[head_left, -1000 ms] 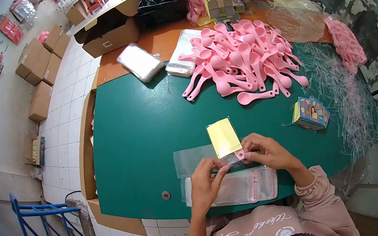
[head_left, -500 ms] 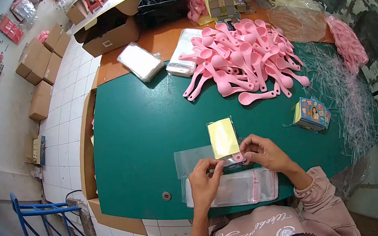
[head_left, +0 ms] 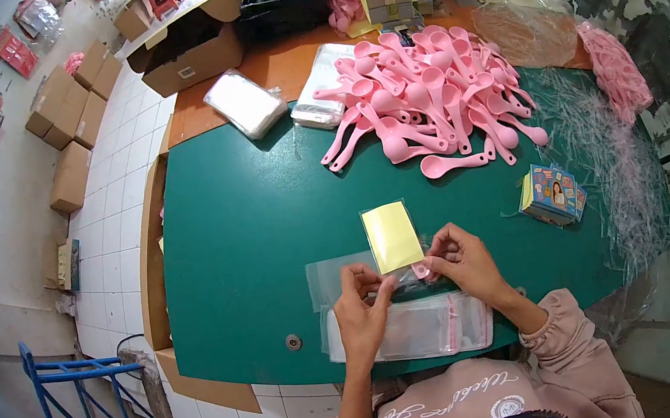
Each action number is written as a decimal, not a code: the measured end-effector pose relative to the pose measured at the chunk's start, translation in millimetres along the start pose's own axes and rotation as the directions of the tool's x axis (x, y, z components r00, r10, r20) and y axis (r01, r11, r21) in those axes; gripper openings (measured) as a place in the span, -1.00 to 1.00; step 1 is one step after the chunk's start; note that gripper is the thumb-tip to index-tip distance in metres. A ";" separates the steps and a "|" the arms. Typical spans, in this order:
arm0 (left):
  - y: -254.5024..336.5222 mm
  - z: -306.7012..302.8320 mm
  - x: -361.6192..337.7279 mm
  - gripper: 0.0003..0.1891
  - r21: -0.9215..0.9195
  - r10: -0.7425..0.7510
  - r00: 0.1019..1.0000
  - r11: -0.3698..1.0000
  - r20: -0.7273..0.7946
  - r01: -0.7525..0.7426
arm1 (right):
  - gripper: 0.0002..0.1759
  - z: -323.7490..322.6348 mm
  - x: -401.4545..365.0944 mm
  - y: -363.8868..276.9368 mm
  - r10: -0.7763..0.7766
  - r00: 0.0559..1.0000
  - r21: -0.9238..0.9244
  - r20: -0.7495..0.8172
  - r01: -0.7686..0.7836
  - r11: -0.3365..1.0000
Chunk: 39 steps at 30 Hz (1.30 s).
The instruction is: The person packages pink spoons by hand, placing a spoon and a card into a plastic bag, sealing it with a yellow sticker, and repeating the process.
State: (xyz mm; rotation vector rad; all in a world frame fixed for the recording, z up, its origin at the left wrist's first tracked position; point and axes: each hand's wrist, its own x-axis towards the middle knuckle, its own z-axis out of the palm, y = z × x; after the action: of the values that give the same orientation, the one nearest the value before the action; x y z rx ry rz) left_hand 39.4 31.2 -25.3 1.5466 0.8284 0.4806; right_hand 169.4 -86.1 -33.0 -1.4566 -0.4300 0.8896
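A clear plastic bag holding a yellow card (head_left: 392,237) lies between my hands near the table's front. A pink handle end (head_left: 421,270) shows just below the card; the rest of that pink piece is hidden. My left hand (head_left: 361,311) pinches the bag's lower left edge between thumb and fingers. At the lower right corner, beside the pink end, my right hand (head_left: 469,268) pinches the same bag. Under my wrists lies a stack of clear plastic bags (head_left: 426,328), and another clear sleeve (head_left: 325,281) sits to the left.
A heap of pink measuring spoons (head_left: 431,95) covers the table's far right. Printed cards (head_left: 552,195) are stacked at right, near shredded plastic strands (head_left: 614,180). Two packs of plastic bags (head_left: 247,104) lie at the back. A small round metal piece (head_left: 293,342) is at front left.
The bag with the yellow card has tilted slightly and shifted a little up and left. Both hands have moved slightly upward with it, still pinching its lower edge.
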 end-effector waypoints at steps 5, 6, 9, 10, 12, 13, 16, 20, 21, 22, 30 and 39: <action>-12.9 -1.4 1.5 -0.86 -0.129 0.031 0.999 0.991 0.037 -0.026 | -0.88 1.7 0.7 5.9 -0.049 0.998 0.013 0.034 0.048 0.999; -12.1 -1.5 1.4 -0.86 -0.129 0.032 0.999 0.991 0.037 -0.027 | -0.88 2.3 0.5 5.1 -0.052 0.998 0.014 0.042 0.051 0.999; -8.3 -1.6 0.6 -0.90 -0.212 0.020 0.999 0.977 0.035 -0.012 | -0.79 6.4 -0.3 1.9 -0.035 0.999 -0.006 0.023 0.035 0.999; -7.6 -1.6 0.6 -0.89 -0.180 0.011 0.999 0.984 0.041 -0.004 | -0.79 6.2 -0.6 1.8 -0.036 0.999 -0.006 0.023 0.036 0.999; -5.9 -2.0 0.1 -0.86 -0.148 0.002 0.999 0.989 0.047 0.005 | -0.68 5.8 -1.4 2.0 -0.013 1.000 -0.009 0.017 0.013 1.000; -4.6 -2.7 0.0 -0.80 -0.077 -0.003 0.998 0.997 0.067 0.009 | -0.68 5.5 -1.4 2.2 -0.014 1.000 -0.010 0.017 0.014 1.000; 3.0 -7.8 1.2 -0.71 0.063 0.057 0.991 0.996 0.124 -0.065 | -0.67 2.3 -0.3 0.4 -0.028 0.999 -0.035 0.024 0.028 0.999; 4.3 -32.5 17.2 -0.70 0.234 0.248 0.962 0.934 0.114 -0.269 | -0.66 -22.7 18.5 -30.9 -0.385 0.902 -0.724 0.196 0.398 0.564; -0.6 -45.3 28.2 -0.70 0.265 0.322 0.944 0.906 0.075 -0.330 | -0.67 -32.6 29.7 -35.3 -0.463 0.871 -0.804 0.162 0.389 0.450; -4.7 -60.2 40.2 -0.71 0.298 0.394 0.918 0.872 0.040 -0.388 | -0.67 -43.4 41.6 -36.5 -0.541 0.830 -0.871 0.137 0.361 0.333; 18.5 -60.0 60.0 -0.62 0.862 0.455 0.877 0.373 0.153 -0.344 | -0.69 -83.3 67.4 -17.6 -0.523 0.843 -0.986 0.126 0.165 0.028; 18.7 -2.0 85.8 -0.77 0.364 0.207 0.659 0.696 0.723 -0.618 | -0.68 -79.9 39.2 -34.1 -0.513 0.858 -0.829 0.033 0.310 0.466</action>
State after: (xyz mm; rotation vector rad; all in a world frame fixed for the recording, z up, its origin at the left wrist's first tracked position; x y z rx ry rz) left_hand 98.4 96.2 -20.6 2.3369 0.0120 -0.0222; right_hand 261.5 -106.4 -19.6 -2.1342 -1.0843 0.0497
